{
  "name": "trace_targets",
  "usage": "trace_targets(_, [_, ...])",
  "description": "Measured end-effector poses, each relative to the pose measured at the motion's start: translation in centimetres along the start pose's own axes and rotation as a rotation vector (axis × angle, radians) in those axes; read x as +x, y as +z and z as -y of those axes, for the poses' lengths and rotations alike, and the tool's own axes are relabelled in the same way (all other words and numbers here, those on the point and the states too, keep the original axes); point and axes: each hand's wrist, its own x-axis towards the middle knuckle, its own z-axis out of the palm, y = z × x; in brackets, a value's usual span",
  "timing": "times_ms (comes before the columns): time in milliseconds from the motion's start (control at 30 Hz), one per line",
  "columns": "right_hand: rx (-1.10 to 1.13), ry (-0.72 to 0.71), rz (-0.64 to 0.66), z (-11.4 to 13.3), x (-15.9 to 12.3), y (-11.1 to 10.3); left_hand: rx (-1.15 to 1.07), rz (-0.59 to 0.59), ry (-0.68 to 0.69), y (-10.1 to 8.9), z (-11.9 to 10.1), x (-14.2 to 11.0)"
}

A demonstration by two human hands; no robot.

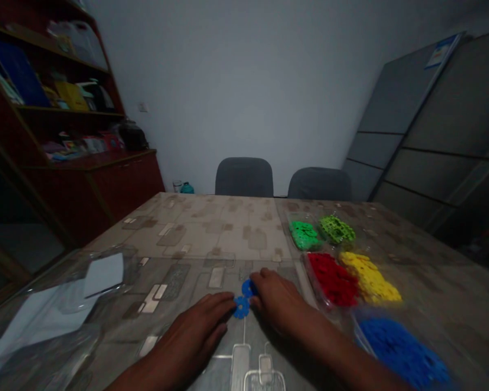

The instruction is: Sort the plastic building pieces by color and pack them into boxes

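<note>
Two blue notched plastic discs meet at their edges near the front middle of the table. The nearer disc (241, 308) lies at the fingertips of my left hand (201, 326), whose fingers are closed at its left edge. My right hand (277, 297) pinches the farther disc (248, 288) from the right, covering part of it. Whether the two discs are slotted together or only touching, I cannot tell. To the right, a clear tub of blue discs (403, 350) stands beside my right forearm.
Clear tubs of red (333, 279), yellow (370, 277), green (304, 234) and light green pieces (336, 229) stand on the right. At left lie clear plastic containers (128, 266) and white paper (44, 312). Two grey chairs (244, 176) stand behind the patterned table (244, 228).
</note>
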Motion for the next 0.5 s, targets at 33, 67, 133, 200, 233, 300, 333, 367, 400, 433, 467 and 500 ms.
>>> trace_targets(33, [-0.006,0.02,0.006,0.6,0.1,0.6,0.013,0.007,0.009,-0.1,0.0,0.0])
trace_targets(67, [-0.008,0.039,0.008,0.9,0.3,1.0,0.024,0.019,0.024,-0.3,0.0,0.1])
trace_targets(133, [0.002,0.069,0.002,0.9,0.8,1.6,0.032,0.046,0.047,-0.7,-0.3,0.2])
trace_targets(200, [0.033,0.087,-0.009,0.1,1.3,1.9,0.029,0.052,0.046,-1.1,-0.6,0.4])
trace_targets(233, [0.056,0.095,-0.015,-0.4,1.6,2.0,0.026,0.047,0.041,-1.3,-0.7,0.5])
trace_targets(300, [0.109,0.111,-0.026,-1.5,2.0,2.0,0.025,0.045,0.041,-1.4,-0.9,0.6])
trace_targets(333, [0.138,0.119,-0.028,-1.9,2.1,2.0,0.03,0.048,0.044,-1.4,-1.0,0.6])
trace_targets(367, [0.167,0.125,-0.032,-2.2,2.2,2.0,0.039,0.053,0.048,-1.4,-1.0,0.6])
trace_targets(400, [0.194,0.127,-0.038,-2.4,2.3,2.0,0.05,0.057,0.051,-1.3,-1.0,0.6])
trace_targets(433, [0.22,0.127,-0.043,-2.5,2.2,1.9,0.064,0.058,0.054,-1.1,-0.9,0.5])
trace_targets(467, [0.245,0.123,-0.042,-2.4,2.1,2.0,0.078,0.053,0.054,-1.0,-0.8,0.5])
trace_targets(500, [0.268,0.116,-0.033,-2.2,1.9,2.1,0.09,0.043,0.049,-0.8,-0.6,0.4])
